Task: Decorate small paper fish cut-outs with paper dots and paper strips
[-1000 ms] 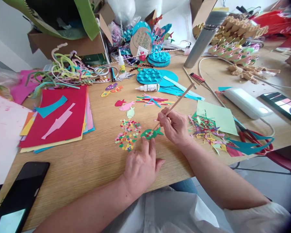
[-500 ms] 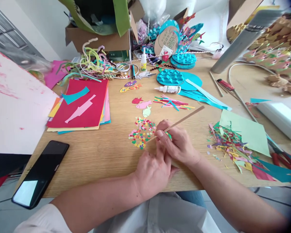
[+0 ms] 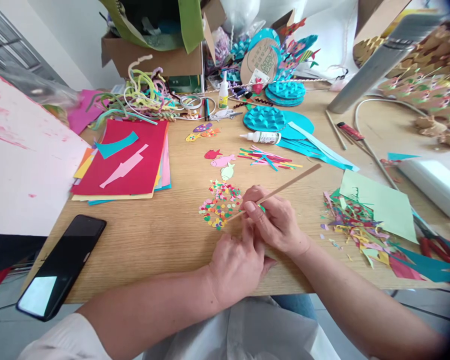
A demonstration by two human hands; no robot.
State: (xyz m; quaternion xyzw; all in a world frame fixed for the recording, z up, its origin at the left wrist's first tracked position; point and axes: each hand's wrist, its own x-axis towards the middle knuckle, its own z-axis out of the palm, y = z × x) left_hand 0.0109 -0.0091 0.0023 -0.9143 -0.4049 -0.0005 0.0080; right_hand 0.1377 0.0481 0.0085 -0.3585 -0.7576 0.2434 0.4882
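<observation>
A thin wooden stick (image 3: 294, 182) is pinched in my right hand (image 3: 275, 222), slanting up to the right past the knuckles. Its lower tip reaches the edge of a pile of coloured paper dots (image 3: 214, 212). A bit of something green (image 3: 262, 208) shows at the fingers of that hand, mostly covered. My left hand (image 3: 236, 265) is closed and touches the right one from below; whatever it holds is hidden. Beyond the dots lie a light green paper fish (image 3: 227, 172), a pink paper fish (image 3: 223, 161) and a red paper fish (image 3: 212, 154).
Stacked coloured paper (image 3: 127, 175) and a phone (image 3: 62, 267) lie at the left. Thin paper strips (image 3: 270, 159) and a glue bottle (image 3: 264, 137) are farther back. Paper scraps (image 3: 360, 225), a light green sheet (image 3: 378, 205) and red-handled scissors (image 3: 440, 252) occupy the right side.
The stick has shifted slightly, its upper end a little farther right. Both hands stay in nearly the same place, and the view has moved only slightly.
</observation>
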